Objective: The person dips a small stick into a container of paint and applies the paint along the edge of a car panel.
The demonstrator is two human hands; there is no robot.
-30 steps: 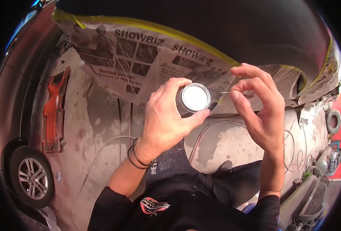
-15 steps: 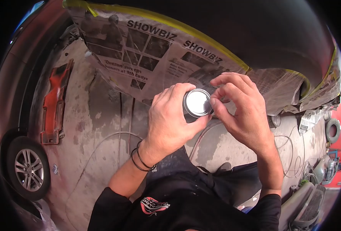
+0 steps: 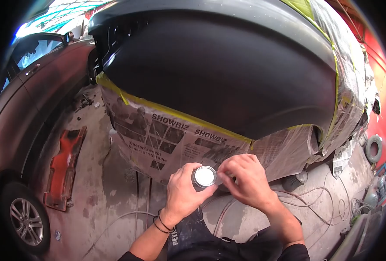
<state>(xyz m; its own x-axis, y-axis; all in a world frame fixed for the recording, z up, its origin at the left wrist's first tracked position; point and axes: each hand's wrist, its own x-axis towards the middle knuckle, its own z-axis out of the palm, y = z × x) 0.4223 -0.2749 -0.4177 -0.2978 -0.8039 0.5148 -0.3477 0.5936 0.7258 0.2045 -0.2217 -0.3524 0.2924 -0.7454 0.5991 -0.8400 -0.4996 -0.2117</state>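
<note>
A small round can [image 3: 204,176] with a bright, whitish top is gripped around its side by my left hand [image 3: 182,189], which wears dark bands at the wrist. Close to the can's right rim is my right hand [image 3: 245,180], fingers bent and thumb near the fingertips; whatever it may pinch is too small to make out. Beyond both hands stands a dark car panel [image 3: 210,69], its lower edge lined with yellow tape [image 3: 175,112] and newspaper [image 3: 175,143].
At the left is a dark car [image 3: 49,91] with its wheel [image 3: 26,221]. A red-orange creeper board [image 3: 64,169] lies on the concrete floor. Hoses [image 3: 315,195] curl at the right, near a dark bucket [image 3: 294,180] and a tire [image 3: 373,149].
The view has tilted up, showing more of the panel, and the hands appear lower. My right hand has come in from the right to the can's rim.
</note>
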